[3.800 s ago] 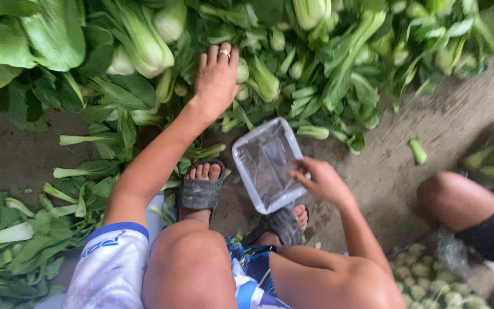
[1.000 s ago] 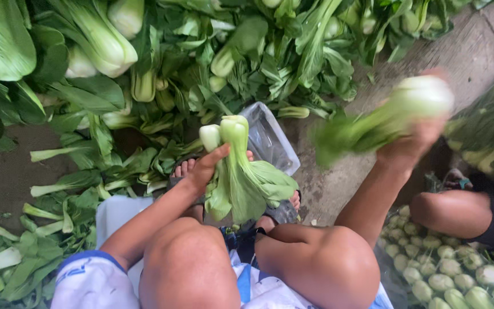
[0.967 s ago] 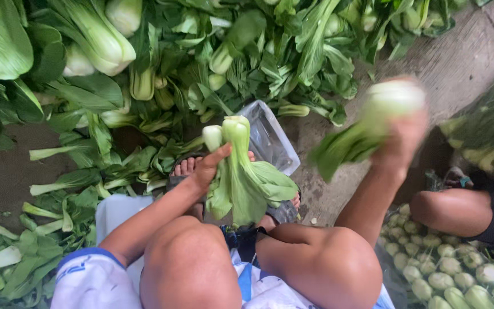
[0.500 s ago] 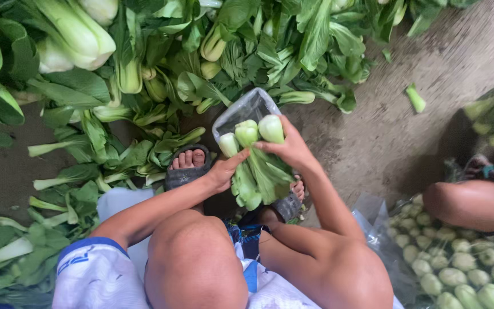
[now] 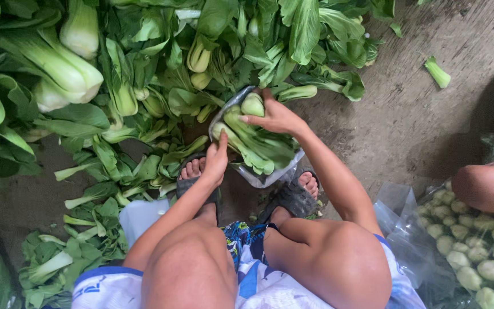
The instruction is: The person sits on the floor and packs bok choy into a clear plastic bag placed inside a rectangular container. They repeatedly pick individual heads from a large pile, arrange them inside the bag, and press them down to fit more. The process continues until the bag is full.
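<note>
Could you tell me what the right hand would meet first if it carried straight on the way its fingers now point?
Probably the bok choy under its fingertips: the right hand points left and already touches it. Beyond lies the bag rim, then the pile, though depth is unclear.

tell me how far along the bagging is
Done: filled bags of bok choy sit at right. In hand: right hand pushes bok choy heads into the clear plastic bag, while the left hand steadies it. Left: a big loose bok choy pile remains.
</note>
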Available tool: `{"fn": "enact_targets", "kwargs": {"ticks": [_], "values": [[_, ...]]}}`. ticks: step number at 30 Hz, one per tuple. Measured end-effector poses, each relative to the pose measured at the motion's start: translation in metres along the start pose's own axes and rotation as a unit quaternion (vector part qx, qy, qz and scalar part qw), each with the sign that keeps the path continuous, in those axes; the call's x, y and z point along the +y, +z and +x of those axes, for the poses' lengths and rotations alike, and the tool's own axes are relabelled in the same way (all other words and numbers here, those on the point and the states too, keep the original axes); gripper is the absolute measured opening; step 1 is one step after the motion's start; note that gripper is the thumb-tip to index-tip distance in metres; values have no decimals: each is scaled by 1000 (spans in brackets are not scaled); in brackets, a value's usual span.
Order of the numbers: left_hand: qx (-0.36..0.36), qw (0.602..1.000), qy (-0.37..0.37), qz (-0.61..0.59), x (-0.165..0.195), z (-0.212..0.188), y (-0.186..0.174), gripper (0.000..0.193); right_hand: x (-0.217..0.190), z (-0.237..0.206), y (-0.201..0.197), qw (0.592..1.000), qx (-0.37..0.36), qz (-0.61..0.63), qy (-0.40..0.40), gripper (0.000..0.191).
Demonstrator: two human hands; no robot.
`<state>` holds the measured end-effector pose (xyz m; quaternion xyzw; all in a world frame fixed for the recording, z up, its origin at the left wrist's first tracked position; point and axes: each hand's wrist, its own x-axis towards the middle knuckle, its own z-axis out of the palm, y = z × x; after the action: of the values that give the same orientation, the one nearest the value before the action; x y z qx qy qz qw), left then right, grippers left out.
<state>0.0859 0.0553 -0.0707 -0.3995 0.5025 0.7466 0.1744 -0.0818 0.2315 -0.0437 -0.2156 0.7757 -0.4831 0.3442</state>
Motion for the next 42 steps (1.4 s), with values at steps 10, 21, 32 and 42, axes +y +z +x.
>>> {"fn": "enact_targets", "kwargs": {"ticks": [10,21,32,42], "values": [[75,988,89,106,13,6,-15,50,-3,-13,41,967,179,-182,10,67],[126,897,210,367,24,12,-36,54,-10,-17,32,946,226,-230,-14,55],[77,902,236,352,21,-7,-41,56,-15,-71,31,978,180,-97,29,59],[-36,932,167,321,37,21,-55,67,5,-75,14,990,106,20,91,71]]}}
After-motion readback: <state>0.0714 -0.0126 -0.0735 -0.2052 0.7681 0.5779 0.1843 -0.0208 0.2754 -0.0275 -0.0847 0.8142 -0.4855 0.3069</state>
